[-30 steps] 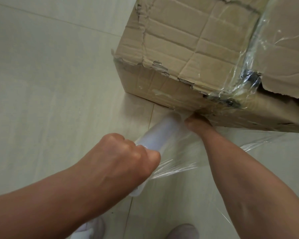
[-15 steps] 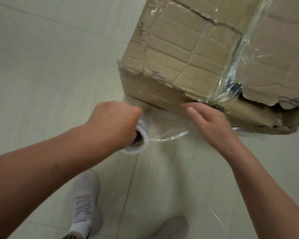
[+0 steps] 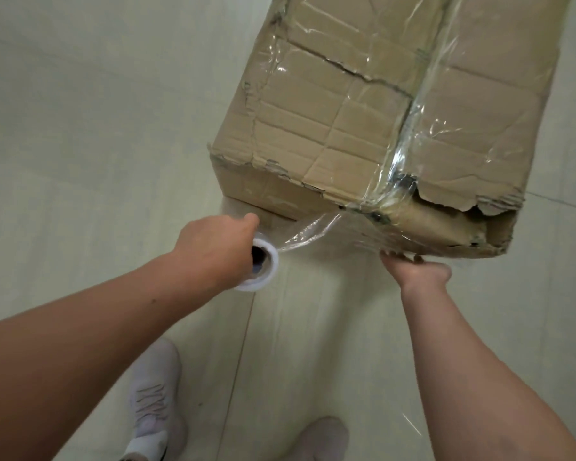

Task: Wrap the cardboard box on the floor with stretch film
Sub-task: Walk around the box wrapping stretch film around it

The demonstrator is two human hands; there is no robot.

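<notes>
The battered brown cardboard box is sitting on the pale tiled floor, one clear band already crossing its top. The left hand is gripping the white roll of stretch film, fingers curled round it. A loose sheet is stretching to the box's near bottom edge. The right hand is touching that edge, though I cannot tell how its fingers lie. Next, probably, comes carrying the roll round the left corner, taut.

Pale cream tiled floor, thin dark grout lines, soft even light, faint sheen
</notes>
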